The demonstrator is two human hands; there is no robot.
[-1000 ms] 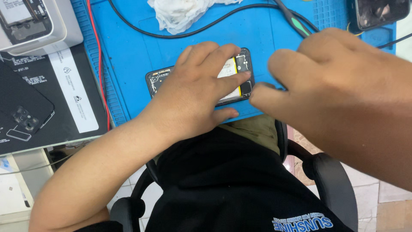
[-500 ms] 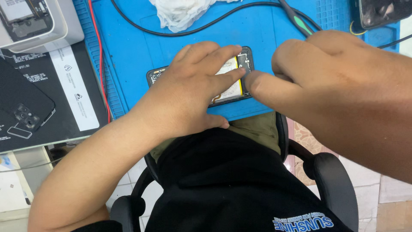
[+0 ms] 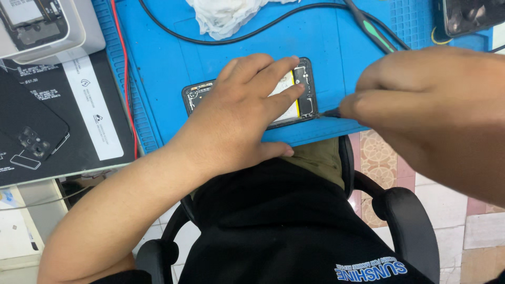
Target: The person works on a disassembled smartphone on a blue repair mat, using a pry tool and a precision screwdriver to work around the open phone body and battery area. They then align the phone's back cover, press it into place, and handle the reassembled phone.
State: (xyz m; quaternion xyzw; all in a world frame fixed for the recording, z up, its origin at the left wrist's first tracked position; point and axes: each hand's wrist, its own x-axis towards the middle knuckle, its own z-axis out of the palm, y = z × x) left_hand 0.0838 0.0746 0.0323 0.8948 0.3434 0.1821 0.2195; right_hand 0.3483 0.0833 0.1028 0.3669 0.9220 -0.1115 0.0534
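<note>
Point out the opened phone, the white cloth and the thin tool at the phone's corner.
opened phone (image 3: 304, 87): head view, exposed right end.
white cloth (image 3: 226, 16): head view, crumpled middle.
thin tool (image 3: 331, 112): head view, dark tip.

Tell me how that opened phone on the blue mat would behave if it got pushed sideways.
The opened phone lies flat, so it would probably slide rather than tip or roll. The left hand pressing on it likely keeps it steady against the thin tool at its corner. With its insides exposed, it looks fragile.
</note>
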